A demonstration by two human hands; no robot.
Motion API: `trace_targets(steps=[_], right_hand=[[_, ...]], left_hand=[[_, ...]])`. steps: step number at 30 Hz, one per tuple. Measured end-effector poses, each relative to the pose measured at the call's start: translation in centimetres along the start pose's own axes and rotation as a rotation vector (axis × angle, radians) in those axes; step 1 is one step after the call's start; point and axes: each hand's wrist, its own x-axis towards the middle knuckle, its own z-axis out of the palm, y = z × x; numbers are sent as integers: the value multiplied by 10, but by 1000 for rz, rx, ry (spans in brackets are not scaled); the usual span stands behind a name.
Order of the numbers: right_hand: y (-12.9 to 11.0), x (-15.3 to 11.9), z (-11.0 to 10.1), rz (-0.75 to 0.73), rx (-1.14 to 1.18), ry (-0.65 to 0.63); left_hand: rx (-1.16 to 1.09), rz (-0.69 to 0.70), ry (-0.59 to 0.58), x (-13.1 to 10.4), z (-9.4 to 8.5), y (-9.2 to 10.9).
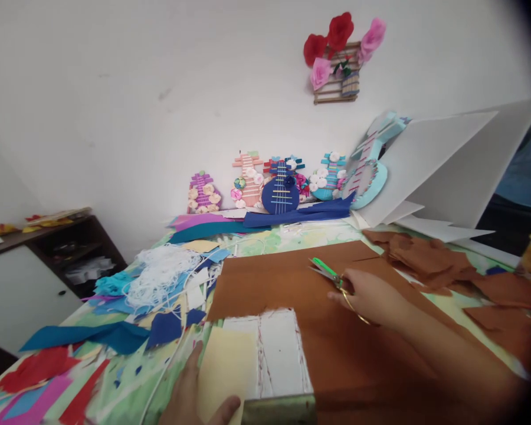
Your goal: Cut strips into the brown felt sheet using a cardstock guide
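My right hand (365, 295) is closed around the gold handles of a pair of scissors (330, 271). Bright green shows along one blade, and the blades stand slightly apart, pointing up and left over a large brown sheet (287, 277). At the bottom, my left hand (188, 392) grips a cream-coloured piece (228, 360), thumb over its near part and fingers along its left edge. Against that piece lies a white panel (283, 354) with ragged edges and reddish-brown streaks. A dull green strip (278, 410) runs along the panel's near edge.
Left on the table are tangled white string (161, 277), teal cloth (88, 336) and red scraps (38, 369). Brown scraps (429, 257) lie right. Small decorated instrument shapes (281, 189) line the wall, beside a larger light-blue one (371, 177) and white boards (438, 159).
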Motion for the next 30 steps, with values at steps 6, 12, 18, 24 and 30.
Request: trace_targets(steps=[6,12,18,24,30], right_hand=[[14,21,1,99,-175,41],[22,32,18,77,-155,-53],[23,26,20,79,-184,14],[80,22,0,211,-245,84],[111,12,7,313,-288,135]], left_hand=[[-464,12,-144,6,7,53],[-885,-114,-341,3,28,100],[-1309,-146,-468,4,40,129],[-1452,-197,-503,7,45,133],[-1607,-185,-606,13,46,139]])
